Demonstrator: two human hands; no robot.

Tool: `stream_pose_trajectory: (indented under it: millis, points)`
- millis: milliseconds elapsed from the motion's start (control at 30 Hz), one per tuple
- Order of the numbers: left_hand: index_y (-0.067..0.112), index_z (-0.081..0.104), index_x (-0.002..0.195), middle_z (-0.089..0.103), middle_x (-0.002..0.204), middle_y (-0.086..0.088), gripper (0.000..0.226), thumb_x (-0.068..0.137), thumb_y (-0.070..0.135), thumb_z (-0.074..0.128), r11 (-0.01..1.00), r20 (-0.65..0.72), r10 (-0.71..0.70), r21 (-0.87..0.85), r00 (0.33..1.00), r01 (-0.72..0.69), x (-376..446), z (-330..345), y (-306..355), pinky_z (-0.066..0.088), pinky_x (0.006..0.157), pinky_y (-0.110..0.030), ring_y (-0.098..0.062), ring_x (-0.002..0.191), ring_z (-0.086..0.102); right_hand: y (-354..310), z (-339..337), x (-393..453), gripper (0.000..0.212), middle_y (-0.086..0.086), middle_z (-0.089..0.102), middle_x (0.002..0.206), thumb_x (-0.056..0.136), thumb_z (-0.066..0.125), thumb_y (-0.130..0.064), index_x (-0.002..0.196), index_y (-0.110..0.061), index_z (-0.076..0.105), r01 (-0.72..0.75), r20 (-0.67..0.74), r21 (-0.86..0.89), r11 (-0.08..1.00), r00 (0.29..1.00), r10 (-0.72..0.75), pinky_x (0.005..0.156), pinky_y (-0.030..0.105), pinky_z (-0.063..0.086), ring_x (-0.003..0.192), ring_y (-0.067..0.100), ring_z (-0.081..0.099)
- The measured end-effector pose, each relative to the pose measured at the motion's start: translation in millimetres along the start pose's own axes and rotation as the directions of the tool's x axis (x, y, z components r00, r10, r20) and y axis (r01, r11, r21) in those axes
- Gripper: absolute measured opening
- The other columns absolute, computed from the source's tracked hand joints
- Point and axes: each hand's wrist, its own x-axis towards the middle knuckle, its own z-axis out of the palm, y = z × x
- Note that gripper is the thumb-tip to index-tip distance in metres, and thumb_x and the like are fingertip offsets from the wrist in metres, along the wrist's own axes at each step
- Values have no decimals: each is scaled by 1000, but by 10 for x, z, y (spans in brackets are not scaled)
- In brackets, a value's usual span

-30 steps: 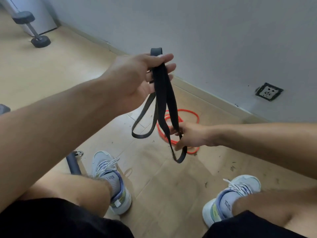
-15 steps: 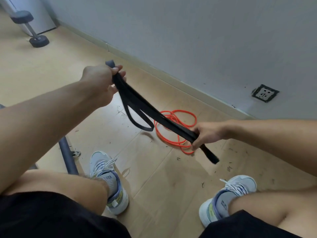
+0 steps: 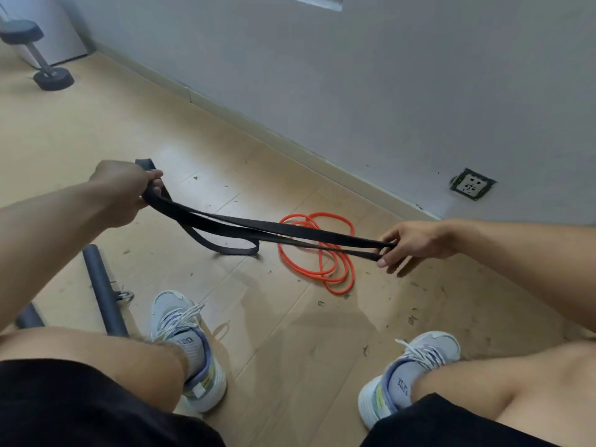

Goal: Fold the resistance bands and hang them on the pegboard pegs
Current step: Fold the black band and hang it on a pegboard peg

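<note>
Black resistance band is stretching between both hands. Left hand is gripping one end in curled fingers; right hand is pinching the other at its fingertips.

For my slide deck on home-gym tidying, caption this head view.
Left hand and right hand stretch a flat black resistance band above a coiled orange tube band on the wooden floor.

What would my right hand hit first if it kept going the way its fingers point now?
The right hand pinches the black resistance band and its fingers point left. Going straight on, it would probably pass above the orange band on the floor and meet the left hand; depth is unclear.
</note>
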Motion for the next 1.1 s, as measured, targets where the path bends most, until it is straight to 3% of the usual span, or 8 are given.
stream_pose_trajectory:
  millis: [133,267,400,567,733,900,1033,1100]
  points:
    - [-8,52,134,61,93,-10,34,100,-3,52,988,28,83,127,996,-86,63,-33,-23,48,64,-24,-14,70,57,-49,-54,-23,36,9,64,100,87,74,0,122,-3,68,105,-77,445,889,994,-80,83,28,63,85,19,68]
    - [-6,53,129,59,93,-13,31,99,-1,58,970,72,85,222,994,-99,134,-172,-87,47,69,-28,-18,75,57,-189,-133,-94,27,7,72,91,80,73,-2,103,-10,63,248,-232,750,613,967,-108,74,22,63,73,13,73]
    - [-1,54,119,55,89,-13,17,102,-4,52,972,90,73,217,993,-92,161,-268,-134,43,66,-28,-17,70,50,-279,-207,-194,21,8,72,86,78,71,-11,98,-9,66,329,-281,840,431,944,-172,80,26,64,81,15,75]
    - [-4,54,117,54,84,-11,16,101,-5,52,983,87,48,174,995,-62,206,-303,-164,41,64,-26,-16,67,49,-307,-284,-285,23,7,73,89,82,66,-13,104,-6,69,345,-275,843,412,936,-221,78,27,64,81,15,78]
    - [-4,56,114,51,82,-10,14,101,-6,51,991,112,33,122,993,-47,237,-274,-154,42,56,-18,-15,64,46,-298,-355,-401,24,1,77,89,85,64,-20,107,-10,71,294,-185,848,442,944,-273,83,35,64,86,17,79]
    - [-5,58,113,52,84,-10,14,101,-6,52,993,100,62,97,993,-72,253,-273,-164,39,57,-21,-14,65,47,-254,-290,-383,27,5,74,82,91,57,-33,88,-14,77,187,-29,728,660,970,-242,93,41,59,86,22,76]
    - [1,61,89,54,88,-9,16,99,-5,50,996,180,90,-26,980,-87,20,-121,-13,40,48,-17,-12,62,46,-183,-130,-271,40,7,71,89,93,60,-48,93,-9,71,92,42,282,955,993,-108,98,38,51,91,21,67]
    - [2,62,90,57,88,-11,14,97,-5,52,991,240,131,-65,962,-119,-159,13,82,39,54,-21,-14,62,47,-108,-14,-183,40,-1,78,94,96,62,-50,95,-14,77,-21,24,-33,999,999,22,92,35,54,94,17,70]
